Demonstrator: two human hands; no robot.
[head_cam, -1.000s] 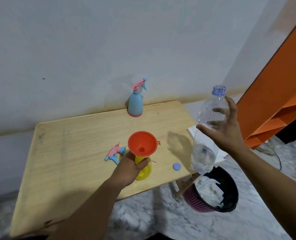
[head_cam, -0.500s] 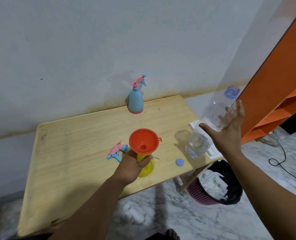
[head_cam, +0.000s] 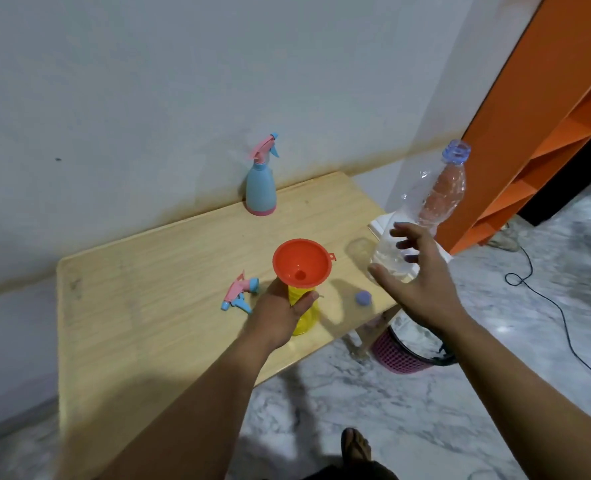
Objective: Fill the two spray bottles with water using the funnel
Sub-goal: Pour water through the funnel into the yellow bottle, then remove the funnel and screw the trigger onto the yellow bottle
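Observation:
My left hand (head_cam: 280, 313) grips the yellow spray bottle (head_cam: 306, 317), which stands on the wooden table (head_cam: 148, 306) with the orange funnel (head_cam: 302, 263) in its neck. Its loose pink-and-blue spray head (head_cam: 240, 292) lies just left of my hand. A blue spray bottle (head_cam: 260, 188) with its head on stands at the wall. The clear water bottle (head_cam: 436, 202), uncapped and holding a little water, stands at the table's right edge. My right hand (head_cam: 422, 278) is beside its lower part with fingers spread. The bottle's blue cap (head_cam: 363, 297) lies on the table.
A white flat object (head_cam: 379, 223) lies under the water bottle at the table's right edge. A pink basket with a black liner (head_cam: 398, 356) stands on the marble floor below. An orange shelf unit (head_cam: 546, 133) rises at the right, and a black cable (head_cam: 546, 299) runs across the floor.
My right hand has brought the water bottle down from the air to the table's right edge and its fingers have spread apart. My left hand has stayed on the yellow bottle.

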